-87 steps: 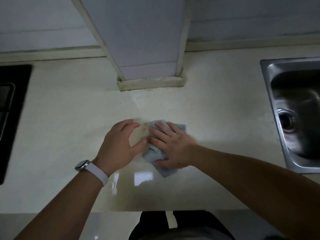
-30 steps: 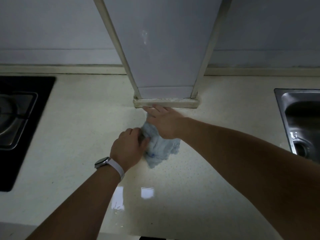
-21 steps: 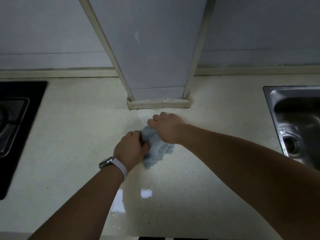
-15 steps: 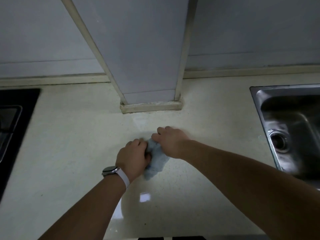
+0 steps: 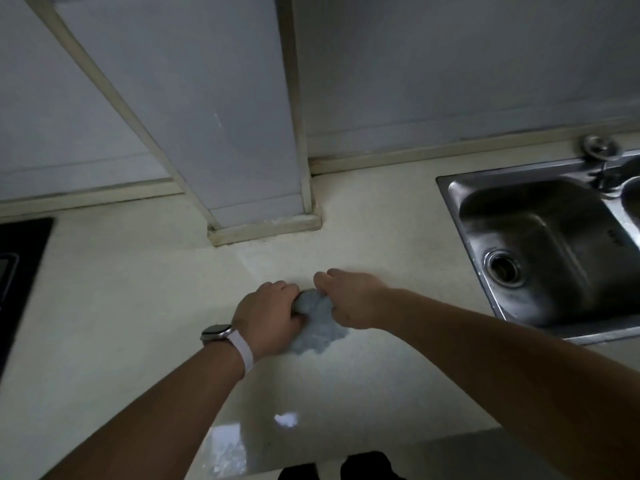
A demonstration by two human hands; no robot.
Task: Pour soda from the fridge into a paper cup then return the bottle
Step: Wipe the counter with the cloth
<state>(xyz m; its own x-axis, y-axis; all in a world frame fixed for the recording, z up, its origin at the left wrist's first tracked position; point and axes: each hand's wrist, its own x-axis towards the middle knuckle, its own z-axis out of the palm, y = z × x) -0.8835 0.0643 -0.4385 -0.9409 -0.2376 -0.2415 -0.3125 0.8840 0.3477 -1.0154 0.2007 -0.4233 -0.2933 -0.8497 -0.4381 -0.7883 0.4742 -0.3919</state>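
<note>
A crumpled pale blue cloth (image 5: 317, 329) lies bunched on the cream countertop (image 5: 138, 306), just in front of a tiled pillar. My left hand (image 5: 268, 318), with a watch on its wrist, grips the cloth's left side. My right hand (image 5: 351, 299) is closed on its right side. Both hands press the cloth against the counter. No soda bottle, paper cup or fridge is in view.
A steel sink (image 5: 540, 258) with a drain is set into the counter at the right, with a tap base (image 5: 599, 147) behind it. A black hob (image 5: 17, 271) sits at the left edge. The tiled pillar (image 5: 249, 133) rises from the counter's back.
Both hands have drawn the cloth back from the pillar's base toward me and bunched it tighter. The view has shifted left, showing more of the sink.
</note>
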